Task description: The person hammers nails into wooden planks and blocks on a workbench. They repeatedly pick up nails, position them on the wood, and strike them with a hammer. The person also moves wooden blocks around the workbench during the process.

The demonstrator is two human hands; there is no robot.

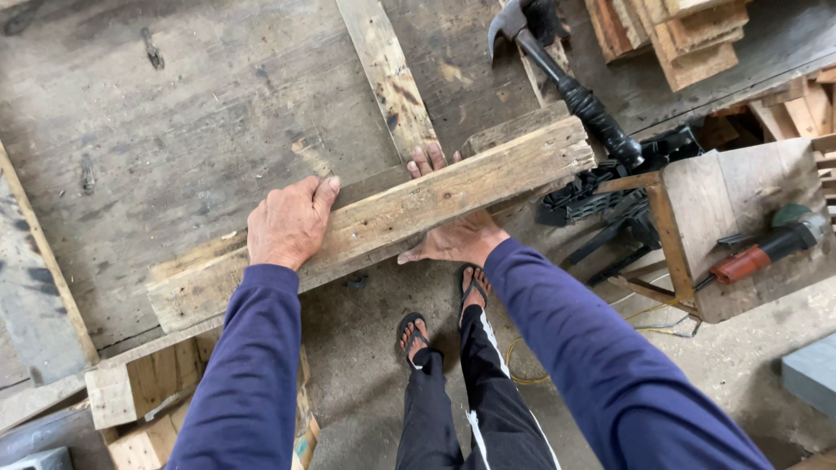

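As the view looks down from head height, two hands in dark blue sleeves meet a long, rough wooden plank (374, 219) that lies slantwise across the near edge of a worn, grey wooden counter (174, 104), its right end raised toward the far right. The left hand (287, 222) rests on top of the plank near its middle, its grip curled loosely over the upper face, fingers bent and thumb stretched along the wood. The right hand (455, 235) reaches under the plank from the near side, its grip spread open, with fingertips (428, 160) showing beyond the far edge. A thinner wooden strip (387, 74) lies on the counter beyond the plank. A claw hammer (566, 87) with a black handle lies at the far right, near stacked wood offcuts (688, 39). To the right, a small wooden stool (740, 218) carries a power tool (766, 248) with an orange body. Below, two feet in black sandals (440, 318) stand on a concrete floor (366, 365).
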